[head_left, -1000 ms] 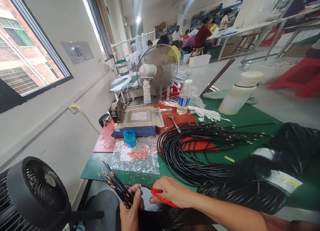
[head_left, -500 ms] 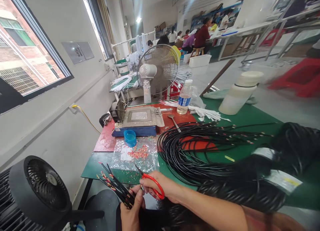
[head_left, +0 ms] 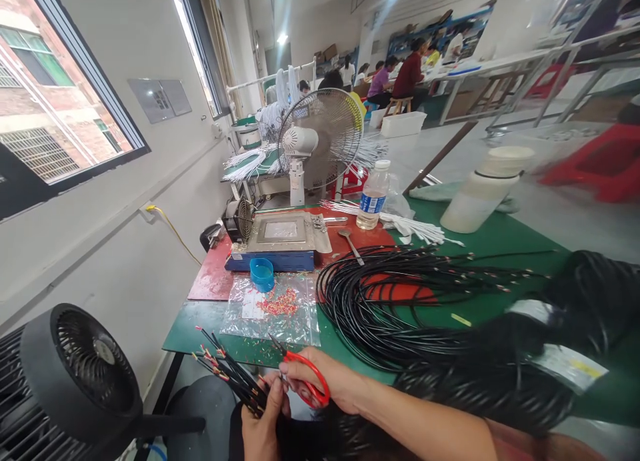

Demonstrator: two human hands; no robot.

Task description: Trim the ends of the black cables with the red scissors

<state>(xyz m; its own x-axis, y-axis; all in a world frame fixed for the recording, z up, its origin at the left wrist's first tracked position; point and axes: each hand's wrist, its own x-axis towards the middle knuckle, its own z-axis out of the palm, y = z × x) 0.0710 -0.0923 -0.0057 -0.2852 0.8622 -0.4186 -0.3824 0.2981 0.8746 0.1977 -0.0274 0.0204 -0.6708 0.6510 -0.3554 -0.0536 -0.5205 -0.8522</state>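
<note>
The right hand [head_left: 327,381], fingers through the red-handled scissors [head_left: 305,376], has swung their blades up from flat toward the bundle of black wires [head_left: 235,376] gripped in the left hand [head_left: 263,421] at the table's [head_left: 200,328] near edge, so snipping looks close.

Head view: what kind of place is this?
Probably a cable-assembly workshop: coiled black cables cover the green bench, the left hand grips stripped wire ends, and other workers sit at tables behind.
</note>
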